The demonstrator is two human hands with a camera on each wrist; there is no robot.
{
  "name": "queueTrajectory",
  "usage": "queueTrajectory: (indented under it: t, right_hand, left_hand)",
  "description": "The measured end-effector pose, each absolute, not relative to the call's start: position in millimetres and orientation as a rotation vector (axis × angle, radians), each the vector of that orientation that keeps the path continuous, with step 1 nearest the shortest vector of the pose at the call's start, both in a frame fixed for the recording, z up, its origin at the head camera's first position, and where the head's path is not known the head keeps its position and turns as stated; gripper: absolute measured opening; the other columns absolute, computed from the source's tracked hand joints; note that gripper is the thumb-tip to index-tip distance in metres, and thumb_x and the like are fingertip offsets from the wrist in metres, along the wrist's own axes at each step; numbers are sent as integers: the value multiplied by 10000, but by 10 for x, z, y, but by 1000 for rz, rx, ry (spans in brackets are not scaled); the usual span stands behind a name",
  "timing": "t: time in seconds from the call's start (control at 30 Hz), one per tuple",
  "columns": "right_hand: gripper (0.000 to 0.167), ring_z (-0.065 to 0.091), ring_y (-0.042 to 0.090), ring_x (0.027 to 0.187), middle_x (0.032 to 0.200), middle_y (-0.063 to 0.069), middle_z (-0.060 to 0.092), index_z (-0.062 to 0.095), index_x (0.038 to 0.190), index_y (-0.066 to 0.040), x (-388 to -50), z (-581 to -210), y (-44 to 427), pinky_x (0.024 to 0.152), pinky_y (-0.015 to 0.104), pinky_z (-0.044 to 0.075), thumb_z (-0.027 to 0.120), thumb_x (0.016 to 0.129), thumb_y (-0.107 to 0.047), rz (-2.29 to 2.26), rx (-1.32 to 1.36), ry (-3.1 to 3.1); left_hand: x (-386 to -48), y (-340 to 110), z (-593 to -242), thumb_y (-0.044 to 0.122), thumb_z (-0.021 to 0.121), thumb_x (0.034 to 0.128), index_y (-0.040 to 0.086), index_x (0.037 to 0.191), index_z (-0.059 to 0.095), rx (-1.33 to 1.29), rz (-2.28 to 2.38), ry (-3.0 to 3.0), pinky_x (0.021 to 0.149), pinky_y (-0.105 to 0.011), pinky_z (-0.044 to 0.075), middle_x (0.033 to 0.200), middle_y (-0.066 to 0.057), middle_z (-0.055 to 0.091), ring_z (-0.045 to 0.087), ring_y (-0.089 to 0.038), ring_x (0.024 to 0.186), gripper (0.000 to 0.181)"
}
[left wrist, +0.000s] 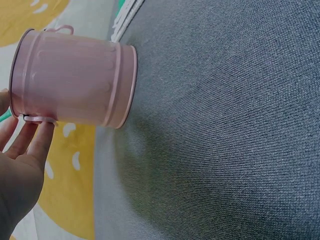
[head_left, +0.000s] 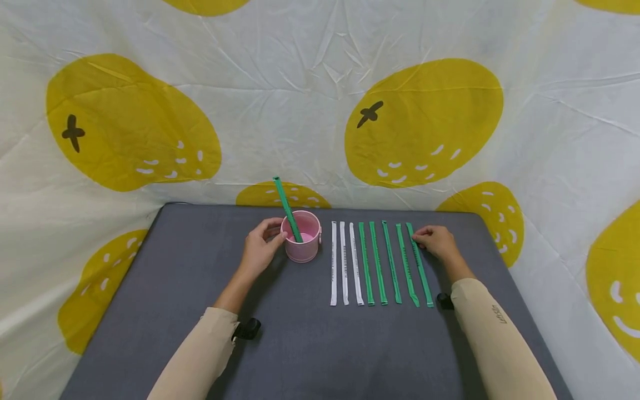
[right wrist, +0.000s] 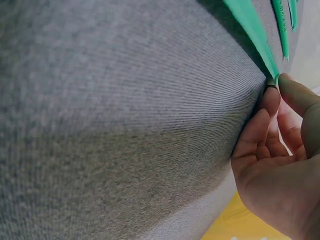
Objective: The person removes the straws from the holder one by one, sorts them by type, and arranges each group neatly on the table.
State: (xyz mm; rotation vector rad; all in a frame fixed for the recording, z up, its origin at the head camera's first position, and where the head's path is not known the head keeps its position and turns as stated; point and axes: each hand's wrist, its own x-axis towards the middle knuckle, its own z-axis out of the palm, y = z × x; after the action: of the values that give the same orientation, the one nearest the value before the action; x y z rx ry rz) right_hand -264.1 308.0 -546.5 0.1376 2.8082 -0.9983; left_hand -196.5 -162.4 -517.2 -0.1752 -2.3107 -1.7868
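Note:
In the head view a small pink bucket [head_left: 302, 251] stands upright on the table, with one green paper-wrapped straw [head_left: 284, 201] leaning in it. My left hand [head_left: 260, 247] holds the bucket at its left side. Seen from the left wrist, its fingers touch a side handle [left wrist: 40, 119] and the thumb is near the rim, partly cut off by the frame. To the right lies a row of wrapped straws, white ones [head_left: 334, 264] on the left and green ones [head_left: 377, 264] on the right. Between thumb and forefinger my right hand [head_left: 437, 243] pinches the rightmost green straw [head_left: 420, 265] near its far end.
A dark grey cloth covers the table [head_left: 310, 350]. Behind it hangs a white curtain [head_left: 280, 122] with yellow fruit prints. Black wrist cameras [head_left: 247, 329] sit on both forearms. The straws lie side by side with narrow gaps.

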Motion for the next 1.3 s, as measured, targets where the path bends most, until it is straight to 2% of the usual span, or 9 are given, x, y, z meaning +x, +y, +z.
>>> queueTrajectory:
  t: [0.17, 0.37, 0.57, 0.73, 0.87, 0.93, 1.03, 1.13, 1.3]
  right_hand:
    - [346, 648, 263, 859, 940, 130, 740, 722, 1146, -4, -2626, -5461, 3109, 739, 344, 489, 655, 1024, -321, -1009, 138, 2813]
    - [337, 678, 210, 813, 979, 177, 737, 710, 1166, 21, -2599, -5390, 3139, 685, 282, 550, 647, 1032, -282, -1118, 74, 2819]
    - [354, 622, 179, 802, 986, 167, 714, 703, 1189, -14, -2584, -5193, 3027, 702, 274, 528, 639, 1036, -327, -1172, -11, 2852]
    - [381, 641, 236, 858, 1055, 223, 698, 692, 1228, -13, -2563, -5060, 2788, 750, 323, 561, 628, 1042, -338, -1262, -128, 2810]
    - [380, 660, 159, 856, 1102, 241, 691, 685, 1255, -13, -2546, -4937, 2546, 750, 289, 581, 629, 1043, -324, -1364, -210, 2729]
    - [377, 649, 98, 841, 1105, 225, 694, 686, 1256, -14, -2551, -4858, 2402, 743, 258, 575, 637, 1039, -319, -1406, -243, 2692]
    - [370, 649, 79, 849, 1095, 190, 705, 684, 1255, -12, -2580, -4751, 2167, 739, 228, 566, 650, 1032, -306, -1452, -286, 2651]
    - [352, 668, 109, 859, 1086, 171, 711, 689, 1243, -18, -2618, -4675, 1928, 734, 222, 570, 674, 1019, -290, -1512, -311, 2600]
    - [303, 694, 238, 901, 1114, 267, 699, 687, 1226, -6, -2642, -4574, 1528, 783, 309, 605, 680, 1016, -224, -1598, -368, 2513]
  left_hand:
    - [-1970, -1623, -5172, 32, 764, 920, -53, 1284, 647, -178, -1796, -2303, 974, -408, 591, 1267, -271, 677, 693, -445, 1132, 391]
    - [-1964, -1624, -5179, 55, 763, 929, -53, 1292, 641, -175, -1799, -2307, 999, -489, 569, 1273, -270, 674, 694, -432, 1136, 398]
    - [-1956, -1629, -5198, 45, 756, 932, -57, 1292, 642, -166, -1829, -2285, 1019, -547, 540, 1275, -274, 672, 689, -439, 1145, 391]
    - [-1928, -1629, -5176, 18, 747, 930, -65, 1293, 640, -128, -1852, -2295, 1012, -494, 553, 1281, -276, 669, 685, -430, 1153, 387]
    - [-1918, -1617, -5149, -16, 724, 937, -110, 1312, 607, -125, -1855, -2320, 1008, -461, 558, 1301, -312, 646, 665, -464, 1175, 404]
    - [-1925, -1613, -5148, -27, 717, 938, -128, 1316, 593, -133, -1855, -2319, 1010, -486, 554, 1304, -330, 636, 656, -485, 1178, 410]
    - [-1944, -1616, -5165, -20, 725, 934, -116, 1311, 605, -139, -1853, -2306, 1018, -533, 541, 1296, -323, 643, 663, -479, 1169, 407]
    - [-1964, -1623, -5182, -5, 742, 926, -83, 1299, 629, -146, -1850, -2289, 1019, -552, 536, 1282, -298, 659, 678, -454, 1157, 397]
    - [-1964, -1636, -5187, 12, 755, 922, -48, 1288, 646, -169, -1835, -2282, 1003, -529, 555, 1263, -273, 675, 696, -422, 1132, 387]
